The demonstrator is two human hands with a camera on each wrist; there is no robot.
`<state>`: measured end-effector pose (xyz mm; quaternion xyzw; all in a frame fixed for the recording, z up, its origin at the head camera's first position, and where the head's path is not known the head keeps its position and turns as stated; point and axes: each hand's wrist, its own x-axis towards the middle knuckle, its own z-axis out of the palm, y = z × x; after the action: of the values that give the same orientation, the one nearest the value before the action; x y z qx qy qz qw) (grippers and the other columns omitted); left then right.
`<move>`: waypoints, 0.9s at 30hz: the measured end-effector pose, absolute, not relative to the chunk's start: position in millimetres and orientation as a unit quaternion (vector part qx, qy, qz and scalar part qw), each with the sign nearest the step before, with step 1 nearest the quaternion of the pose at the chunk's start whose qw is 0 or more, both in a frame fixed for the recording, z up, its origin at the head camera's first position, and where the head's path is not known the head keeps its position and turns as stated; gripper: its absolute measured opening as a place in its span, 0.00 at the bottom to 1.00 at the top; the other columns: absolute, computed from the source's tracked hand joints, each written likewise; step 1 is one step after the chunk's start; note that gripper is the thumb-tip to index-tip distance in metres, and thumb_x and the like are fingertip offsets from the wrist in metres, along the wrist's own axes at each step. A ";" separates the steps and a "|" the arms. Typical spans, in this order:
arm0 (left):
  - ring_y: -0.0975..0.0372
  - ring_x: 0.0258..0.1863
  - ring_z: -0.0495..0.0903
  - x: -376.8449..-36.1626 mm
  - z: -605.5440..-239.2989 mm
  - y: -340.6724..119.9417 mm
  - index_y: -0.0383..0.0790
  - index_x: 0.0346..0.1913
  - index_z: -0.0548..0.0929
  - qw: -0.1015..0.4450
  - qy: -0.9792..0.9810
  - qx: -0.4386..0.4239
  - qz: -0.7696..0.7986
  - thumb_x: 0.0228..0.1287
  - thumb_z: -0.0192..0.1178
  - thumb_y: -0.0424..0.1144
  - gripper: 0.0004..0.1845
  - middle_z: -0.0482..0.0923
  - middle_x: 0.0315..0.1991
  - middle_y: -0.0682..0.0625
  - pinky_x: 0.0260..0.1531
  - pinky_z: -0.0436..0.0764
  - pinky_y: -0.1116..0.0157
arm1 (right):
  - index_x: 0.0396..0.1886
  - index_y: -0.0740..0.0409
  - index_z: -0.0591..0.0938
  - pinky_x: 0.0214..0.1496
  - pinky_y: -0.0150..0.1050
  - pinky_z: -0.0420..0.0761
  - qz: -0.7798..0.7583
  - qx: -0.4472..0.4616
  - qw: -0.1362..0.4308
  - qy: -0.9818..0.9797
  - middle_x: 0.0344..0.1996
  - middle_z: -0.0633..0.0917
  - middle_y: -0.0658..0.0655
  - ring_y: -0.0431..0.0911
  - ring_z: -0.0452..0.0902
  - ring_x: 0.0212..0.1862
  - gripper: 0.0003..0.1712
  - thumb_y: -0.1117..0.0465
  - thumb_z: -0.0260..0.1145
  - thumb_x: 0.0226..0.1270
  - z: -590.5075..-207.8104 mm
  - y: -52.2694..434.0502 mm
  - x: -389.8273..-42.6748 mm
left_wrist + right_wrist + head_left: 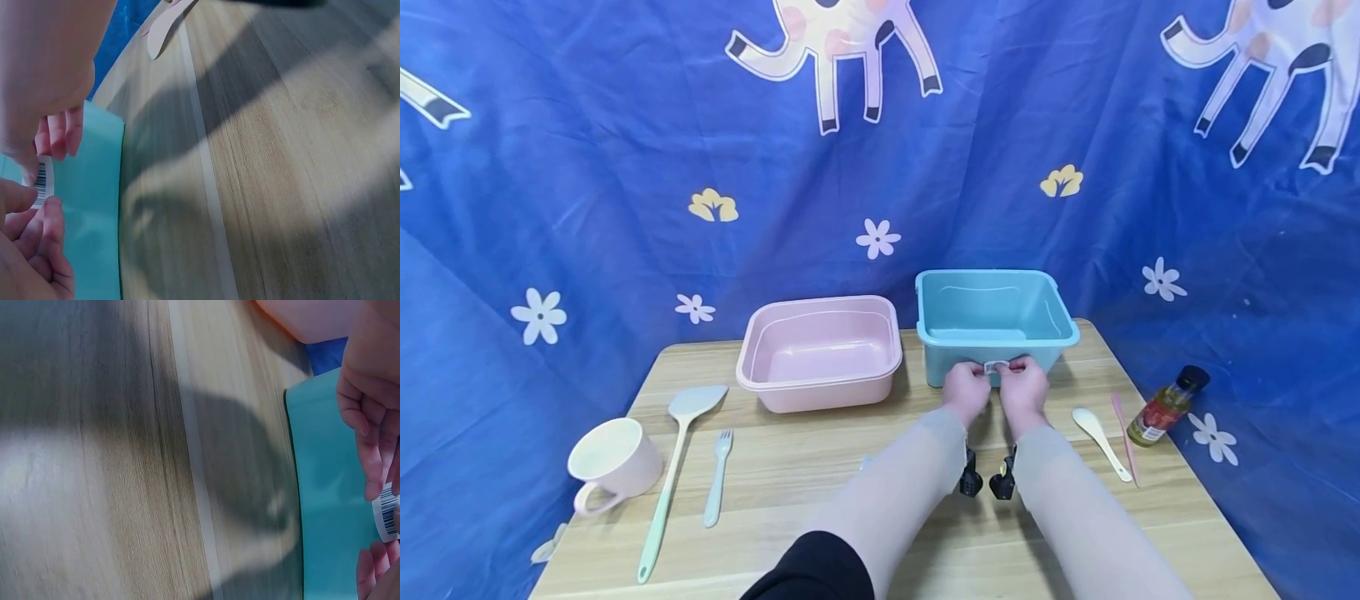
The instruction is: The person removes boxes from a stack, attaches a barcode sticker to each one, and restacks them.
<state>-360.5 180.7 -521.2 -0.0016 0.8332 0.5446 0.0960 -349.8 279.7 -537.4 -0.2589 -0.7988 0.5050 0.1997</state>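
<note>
Hands, two, left (966, 390) and right (1024, 385), pinch one barcode label (996, 366).

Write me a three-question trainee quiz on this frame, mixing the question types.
1. True or false: both hands pinch the barcode label at the front wall of the teal bin.
2. Which container stands beside the teal bin on the wooden table? A) pink basin B) metal pot C) glass bowl
3. Fill in: the small oil bottle lies near the table's ____ edge in the head view.

Key:
1. True: the left hand and the right hand meet on the label.
2. A, the pink basin.
3. Right, beyond the white spoon.
</note>
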 end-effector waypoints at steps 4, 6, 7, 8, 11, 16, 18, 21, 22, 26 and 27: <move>0.59 0.14 0.77 -360.4 -520.1 181.1 0.38 0.50 0.86 0.099 0.827 -0.005 0.553 0.67 0.60 0.35 0.11 0.81 0.22 0.50 0.23 0.79 0.61 | 0.35 0.62 0.78 0.41 0.47 0.77 0.509 -0.262 0.200 -0.795 0.33 0.83 0.61 0.54 0.78 0.37 0.10 0.61 0.70 0.64 -537.6 278.2 -350.7; 0.59 0.13 0.77 -360.6 -519.6 181.1 0.39 0.50 0.85 0.099 0.827 -0.007 0.553 0.67 0.60 0.35 0.11 0.80 0.21 0.51 0.22 0.78 0.62 | 0.35 0.62 0.78 0.41 0.47 0.77 0.509 -0.263 0.204 -0.793 0.33 0.83 0.61 0.54 0.78 0.36 0.11 0.60 0.70 0.64 -538.1 277.7 -351.5; 0.59 0.13 0.77 -360.7 -519.4 181.0 0.39 0.50 0.85 0.099 0.825 -0.008 0.556 0.67 0.60 0.35 0.12 0.80 0.22 0.51 0.22 0.78 0.62 | 0.35 0.63 0.79 0.41 0.47 0.77 0.508 -0.264 0.206 -0.794 0.32 0.84 0.62 0.54 0.78 0.36 0.11 0.60 0.70 0.64 -538.5 277.5 -352.0; 0.59 0.13 0.77 -360.7 -519.3 180.9 0.38 0.50 0.85 0.099 0.824 -0.010 0.558 0.67 0.60 0.35 0.12 0.80 0.22 0.50 0.22 0.78 0.62 | 0.35 0.63 0.79 0.42 0.47 0.77 0.508 -0.264 0.208 -0.793 0.32 0.84 0.62 0.55 0.78 0.36 0.11 0.60 0.71 0.63 -538.9 277.2 -352.3; 0.59 0.14 0.77 -361.0 -519.7 180.3 0.38 0.51 0.85 0.102 0.820 -0.014 0.563 0.68 0.60 0.35 0.12 0.81 0.25 0.49 0.22 0.79 0.61 | 0.35 0.63 0.79 0.42 0.47 0.77 0.503 -0.265 0.213 -0.795 0.32 0.84 0.62 0.55 0.78 0.36 0.11 0.60 0.71 0.63 -540.0 276.8 -353.3; 0.60 0.16 0.77 -361.9 -521.3 180.3 0.39 0.52 0.85 0.095 0.823 -0.012 0.560 0.68 0.61 0.36 0.12 0.81 0.27 0.52 0.26 0.79 0.62 | 0.34 0.63 0.79 0.42 0.48 0.76 0.496 -0.265 0.215 -0.798 0.32 0.84 0.62 0.55 0.78 0.36 0.11 0.60 0.71 0.63 -539.7 276.6 -353.5; 0.61 0.16 0.77 -362.1 -522.1 180.2 0.38 0.52 0.85 0.093 0.824 -0.011 0.559 0.68 0.61 0.36 0.12 0.80 0.26 0.54 0.26 0.79 0.63 | 0.34 0.63 0.79 0.42 0.48 0.76 0.492 -0.265 0.216 -0.801 0.32 0.84 0.62 0.56 0.78 0.36 0.11 0.60 0.71 0.64 -539.4 276.6 -353.4; 0.59 0.18 0.79 -362.4 -523.0 179.6 0.38 0.52 0.85 0.094 0.820 -0.010 0.564 0.68 0.60 0.36 0.12 0.80 0.27 0.53 0.27 0.80 0.62 | 0.34 0.62 0.79 0.41 0.48 0.76 0.489 -0.266 0.216 -0.802 0.31 0.84 0.62 0.55 0.77 0.36 0.12 0.59 0.71 0.63 -539.7 276.8 -353.5; 0.59 0.19 0.79 -362.5 -523.4 179.3 0.38 0.51 0.85 0.093 0.820 -0.011 0.565 0.68 0.60 0.36 0.12 0.80 0.28 0.52 0.28 0.80 0.61 | 0.33 0.62 0.79 0.41 0.47 0.76 0.489 -0.267 0.215 -0.802 0.31 0.84 0.62 0.55 0.77 0.35 0.12 0.59 0.71 0.63 -539.8 276.9 -353.5; 0.62 0.29 0.79 -363.0 -524.6 176.6 0.39 0.48 0.85 0.077 0.825 -0.012 0.560 0.68 0.61 0.37 0.10 0.82 0.34 0.52 0.35 0.80 0.62 | 0.33 0.62 0.78 0.40 0.47 0.76 0.492 -0.268 0.212 -0.800 0.31 0.84 0.61 0.54 0.77 0.35 0.12 0.59 0.71 0.63 -539.7 277.6 -353.3; 0.63 0.30 0.79 -363.0 -525.2 176.0 0.40 0.47 0.86 0.071 0.828 -0.009 0.556 0.68 0.61 0.37 0.09 0.82 0.36 0.53 0.37 0.79 0.62 | 0.33 0.62 0.78 0.40 0.47 0.76 0.493 -0.268 0.212 -0.801 0.31 0.84 0.61 0.55 0.77 0.35 0.12 0.59 0.71 0.63 -539.7 278.0 -353.1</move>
<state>-363.0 176.0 -525.2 -0.0094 0.8283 0.5556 0.0711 -353.1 278.0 -539.7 -0.2675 -0.8005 0.4926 0.2120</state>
